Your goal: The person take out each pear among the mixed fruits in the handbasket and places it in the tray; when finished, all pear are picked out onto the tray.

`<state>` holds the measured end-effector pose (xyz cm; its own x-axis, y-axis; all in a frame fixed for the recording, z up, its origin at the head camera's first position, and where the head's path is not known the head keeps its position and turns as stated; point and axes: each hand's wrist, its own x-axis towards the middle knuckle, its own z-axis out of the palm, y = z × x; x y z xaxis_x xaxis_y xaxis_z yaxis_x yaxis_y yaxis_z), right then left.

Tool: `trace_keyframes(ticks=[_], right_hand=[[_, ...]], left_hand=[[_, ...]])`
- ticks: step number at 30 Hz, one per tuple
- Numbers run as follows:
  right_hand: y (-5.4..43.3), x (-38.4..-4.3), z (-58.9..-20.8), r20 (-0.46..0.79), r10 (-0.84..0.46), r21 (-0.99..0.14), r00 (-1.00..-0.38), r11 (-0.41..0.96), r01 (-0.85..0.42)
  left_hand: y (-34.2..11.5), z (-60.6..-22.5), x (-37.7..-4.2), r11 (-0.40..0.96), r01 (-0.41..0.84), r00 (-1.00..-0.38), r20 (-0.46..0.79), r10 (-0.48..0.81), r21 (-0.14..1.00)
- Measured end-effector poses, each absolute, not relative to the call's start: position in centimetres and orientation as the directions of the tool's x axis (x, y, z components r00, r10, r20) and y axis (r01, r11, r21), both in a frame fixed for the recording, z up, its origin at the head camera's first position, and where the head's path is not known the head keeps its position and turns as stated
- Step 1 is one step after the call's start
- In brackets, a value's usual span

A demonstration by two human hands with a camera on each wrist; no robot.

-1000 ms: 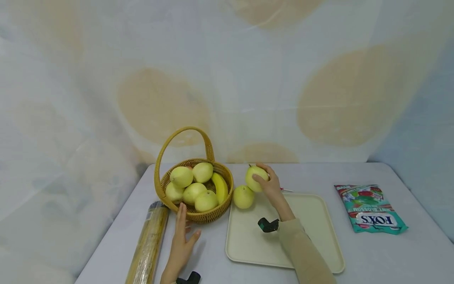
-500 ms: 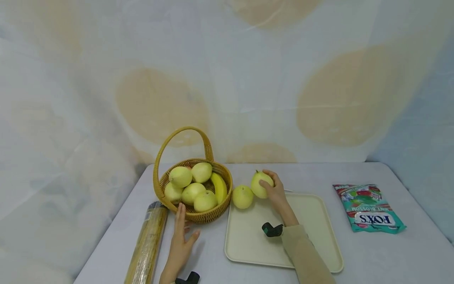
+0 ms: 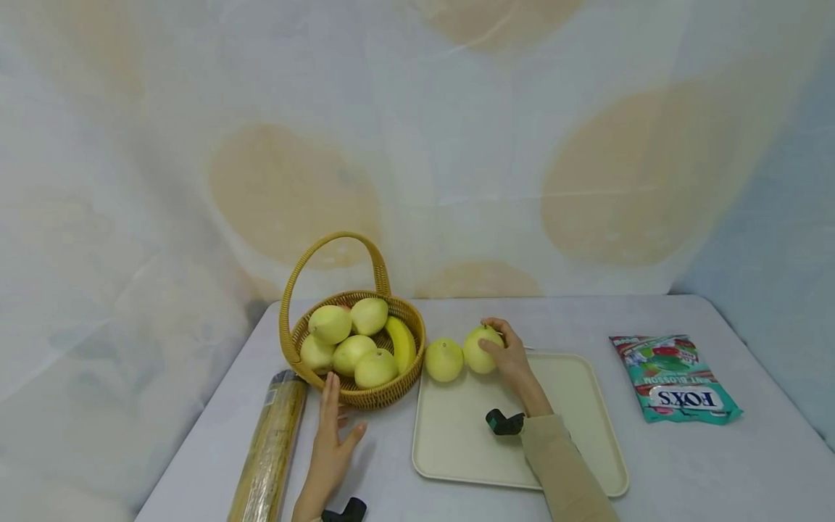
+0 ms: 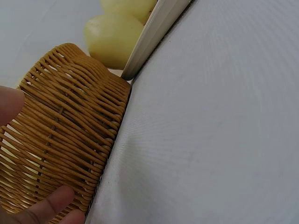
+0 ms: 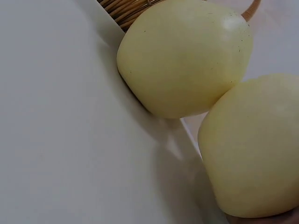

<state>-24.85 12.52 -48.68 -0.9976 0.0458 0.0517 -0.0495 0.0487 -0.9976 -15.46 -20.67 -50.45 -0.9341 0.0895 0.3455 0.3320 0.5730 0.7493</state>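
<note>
My right hand [image 3: 512, 355] grips a pale green pear [image 3: 481, 349] over the back left part of a cream tray [image 3: 483, 453]. Beside it, at the tray's back left corner, sits a second pear [image 3: 445, 360]; in the right wrist view the two pears appear to touch. With fingers extended, my left hand [image 3: 331, 442] touches the near side of a wicker basket [image 4: 70, 116]. Several pears [image 3: 330, 325], a banana [image 3: 401, 344] and a barely visible reddish fruit lie in that basket. Only some fingertips of the left hand show in its wrist view.
Left of the basket lies a long wrapped yellowish bundle [image 3: 270, 449]. A teal and red FOX'S candy bag [image 3: 675, 378] lies to the right of the tray. A patterned cloth [image 3: 457, 159] hangs behind the table.
My right hand has moved the pear slightly right and down, from behind the tray to beside the other pear. The left hand stays at the basket.
</note>
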Motion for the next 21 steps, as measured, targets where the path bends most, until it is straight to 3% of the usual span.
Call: trace_keyframes(ticks=[9, 21], right_hand=[[12.66, -25.14, -49.43, 0.143, 0.06, -0.989, -0.988, -0.012, -0.144], [12.48, -25.36, -49.22, 0.124, 0.171, -0.989, -0.977, -0.058, -0.136]], left_hand=[[-20.65, -50.35, -15.56, 0.571, 0.34, -0.931, 0.352, 0.094, 0.747], [-20.64, -50.42, -15.52, 0.572, 0.33, -0.936, 0.338, 0.096, 0.751]])
